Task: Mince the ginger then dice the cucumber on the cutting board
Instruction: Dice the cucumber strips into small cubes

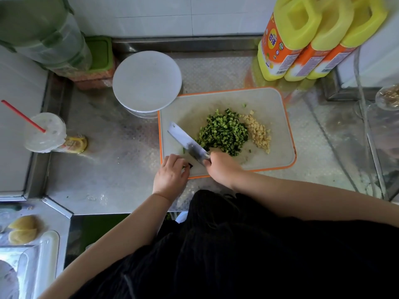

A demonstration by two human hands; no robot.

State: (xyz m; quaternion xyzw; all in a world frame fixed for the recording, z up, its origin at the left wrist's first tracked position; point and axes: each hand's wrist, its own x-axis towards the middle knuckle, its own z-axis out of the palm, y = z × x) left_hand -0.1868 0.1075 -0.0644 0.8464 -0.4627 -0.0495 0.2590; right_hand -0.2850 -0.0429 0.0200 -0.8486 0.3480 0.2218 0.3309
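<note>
A white cutting board [274,104] with an orange rim lies on the steel counter. On it sits a heap of diced cucumber [223,132], and right beside it a smaller pile of minced ginger [258,132]. My right hand [223,167] grips the handle of a cleaver [186,141], whose blade points up and left over the board's left part. At the board's near left corner my left hand [170,175] pinches a small dark cucumber piece [189,166] with curled fingers.
A round white lid or plate [146,80] stands just beyond the board's left corner. Three yellow oil jugs [302,39] rise at the back right. A plastic cup with a red straw [45,132] and green-lidded containers [99,52] stand left. Glass jars are at the right edge.
</note>
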